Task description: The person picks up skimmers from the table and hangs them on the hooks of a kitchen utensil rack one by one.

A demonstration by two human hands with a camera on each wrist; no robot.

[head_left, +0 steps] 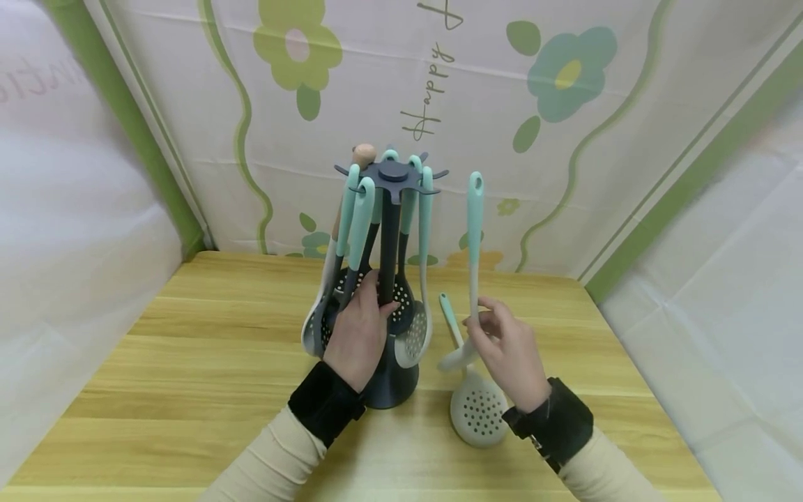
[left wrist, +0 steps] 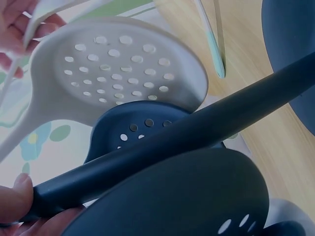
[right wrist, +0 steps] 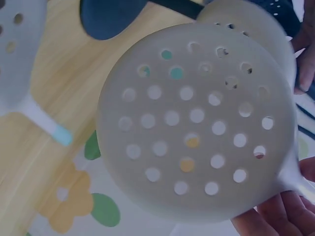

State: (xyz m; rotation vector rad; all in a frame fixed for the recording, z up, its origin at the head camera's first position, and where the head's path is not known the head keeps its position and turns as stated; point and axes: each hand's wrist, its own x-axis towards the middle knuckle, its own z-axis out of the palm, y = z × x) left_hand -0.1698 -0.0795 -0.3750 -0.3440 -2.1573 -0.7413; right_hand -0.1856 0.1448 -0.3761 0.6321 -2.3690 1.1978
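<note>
My left hand (head_left: 359, 333) grips the black pole (head_left: 390, 244) of a utensil stand, with thumb and fingers around it in the left wrist view. Mint-handled utensils hang around the stand, among them a pale skimmer (head_left: 414, 338) on its right side. My right hand (head_left: 507, 348) pinches the pale shaft of another skimmer (head_left: 474, 230), held upright with its mint handle on top. This one's round, holed head (right wrist: 167, 108) fills much of the right wrist view. Below it, a third pale skimmer (head_left: 479, 411) lies on the table, head toward me.
The stand's round dark base (head_left: 394, 383) rests on the wood-grain table (head_left: 207, 362). A dark hook ring (head_left: 394, 173) tops the pole, and a wooden-handled utensil (head_left: 364, 153) hangs at its left. A flower-printed cloth wall (head_left: 376, 84) rises behind.
</note>
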